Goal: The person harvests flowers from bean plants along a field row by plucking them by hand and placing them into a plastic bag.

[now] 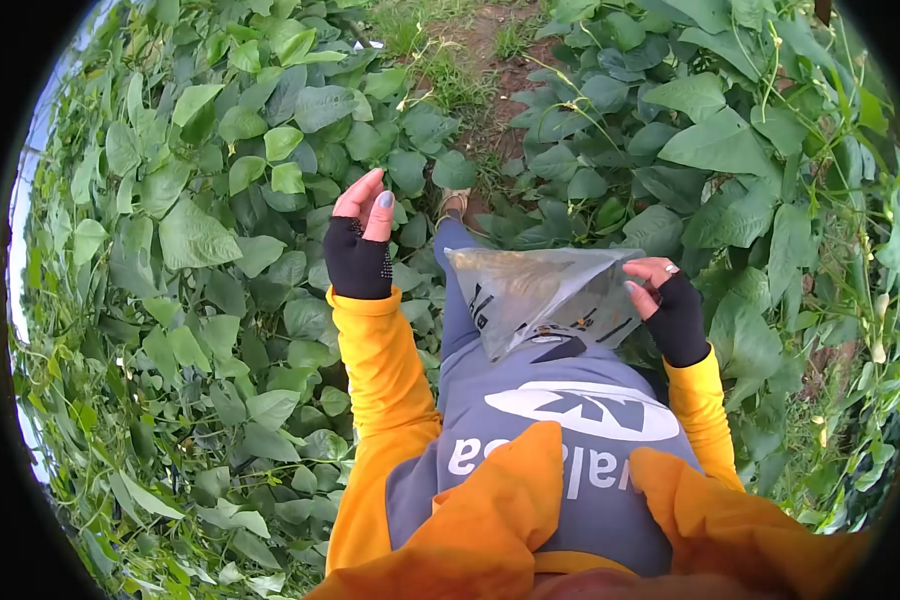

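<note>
A clear plastic bag [545, 295] with dark printing hangs in front of my waist. Its upper right corner is pinched in the fingers of my right hand [670, 300], which wears a black fingerless glove and a ring. My left hand [363, 240], in a matching glove, is raised to the left of the bag and apart from it. Its visible fingers are stretched out, with nothing seen in them. Broad green leaves [320, 105] lie just beyond that hand.
Dense leafy vines [200, 230] rise on the left, and more foliage [730, 150] crowds the right. Between them runs a narrow dirt path [500, 90] with grass tufts. My shoe [453, 203] shows at its near end. A small white scrap [368, 45] lies among the leaves.
</note>
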### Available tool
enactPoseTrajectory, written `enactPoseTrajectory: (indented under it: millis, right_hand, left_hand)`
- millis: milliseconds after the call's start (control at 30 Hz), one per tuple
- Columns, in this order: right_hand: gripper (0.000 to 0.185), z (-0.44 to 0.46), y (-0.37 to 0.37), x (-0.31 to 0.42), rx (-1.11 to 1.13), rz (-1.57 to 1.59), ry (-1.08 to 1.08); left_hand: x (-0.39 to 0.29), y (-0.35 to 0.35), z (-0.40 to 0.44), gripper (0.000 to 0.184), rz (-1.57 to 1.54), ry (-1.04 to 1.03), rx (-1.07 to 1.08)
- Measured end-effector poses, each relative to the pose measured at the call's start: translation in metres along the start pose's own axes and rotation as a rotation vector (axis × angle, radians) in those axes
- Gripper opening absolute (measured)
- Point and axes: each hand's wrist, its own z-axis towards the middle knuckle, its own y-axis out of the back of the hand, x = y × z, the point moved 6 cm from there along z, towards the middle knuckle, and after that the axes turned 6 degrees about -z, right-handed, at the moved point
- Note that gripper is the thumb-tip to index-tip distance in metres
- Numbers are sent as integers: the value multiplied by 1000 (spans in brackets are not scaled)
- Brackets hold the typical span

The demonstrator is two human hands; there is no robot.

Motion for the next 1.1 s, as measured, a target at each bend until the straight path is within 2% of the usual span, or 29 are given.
enactPoseTrajectory:
  millis: [200, 233, 400, 500, 600, 633, 667, 733, 800, 867, 933, 967, 1033, 1100]
  right_hand:
    - [22, 40, 1, -6, -47, 83, -75]
    - [22, 51, -1, -5, -57, 56, -25]
    - [25, 131, -10, 18, 54, 60, -36]
    - [24, 183, -12, 30, -81, 4, 125]
    - [22, 233, -16, 30, -224, -71, 185]
    - [21, 250, -9, 31, -249, -32, 80]
    - [26, 263, 1, 31, -450, 20, 68]
    - [28, 284, 38, 44, -763, -113, 84]
    - [34, 300, 66, 37, -1002, -22, -128]
    - [54, 317, 84, 26, -1117, 32, -214]
    - [58, 333, 103, 35, -1178, -52, -303]
    - [59, 340, 111, 37, -1196, -103, -298]
    - [41, 348, 124, 41, -1240, -219, -287]
    - [23, 351, 135, 43, -1275, -352, -204]
  left_hand:
    - [16, -65, 89, 31, -30, -21, 190]
    - [19, -76, 104, 31, -64, -41, 207]
    - [40, -119, 166, 34, -108, 30, 360]
    - [60, -138, 211, 33, -108, 22, 429]
    - [63, -168, 256, 31, -187, 20, 490]
    - [52, -184, 269, 29, -193, -14, 526]
    - [41, -201, 282, 25, -182, -71, 581]
    - [20, -240, 304, 22, -184, -173, 734]
    - [4, -280, 318, 22, -203, -199, 889]
    - [0, -324, 325, 25, -274, -150, 1032]
    - [-18, -372, 320, 29, -307, -177, 1200]
    - [-28, -394, 317, 31, -317, -258, 1239]
    - [-44, -432, 309, 36, -299, -485, 1307]
    - [-55, -453, 300, 37, -312, -550, 1366]
